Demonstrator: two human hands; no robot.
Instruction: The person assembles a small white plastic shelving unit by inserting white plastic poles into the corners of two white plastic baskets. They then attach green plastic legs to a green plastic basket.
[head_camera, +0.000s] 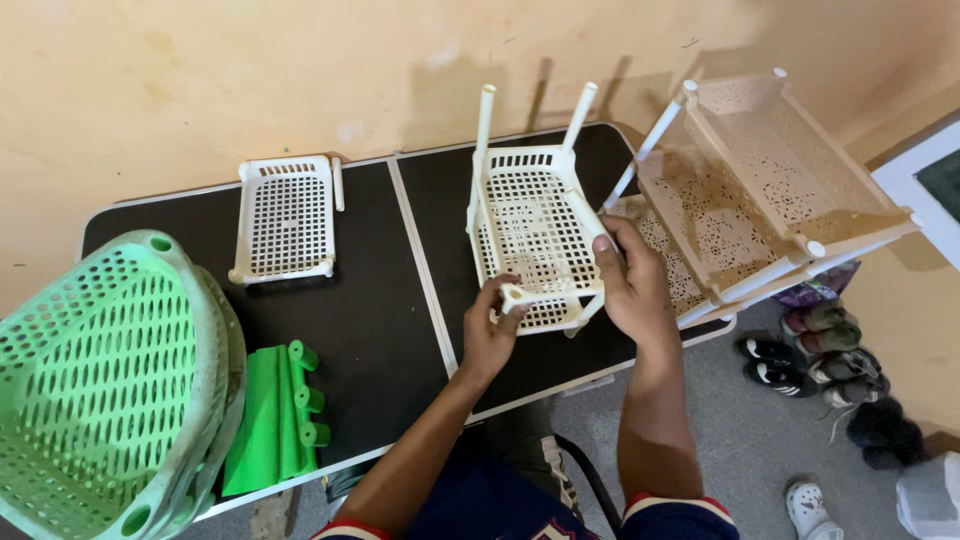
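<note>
A white perforated plastic tray (530, 225) lies on the black table (370, 300), with two white tube legs standing up from its far corners. My left hand (490, 330) grips a short white tube at the tray's near left corner. My right hand (630, 280) holds another white tube along the tray's right side, near the front corner. A second white perforated tray (288, 215) rests flat at the table's back left, with one loose white tube beside its right edge.
A beige multi-tier rack (760, 180) leans over the table's right end. Stacked light green baskets (95, 370) and green plastic parts (280, 415) sit at the left front. Shoes (820, 355) lie on the grey floor to the right.
</note>
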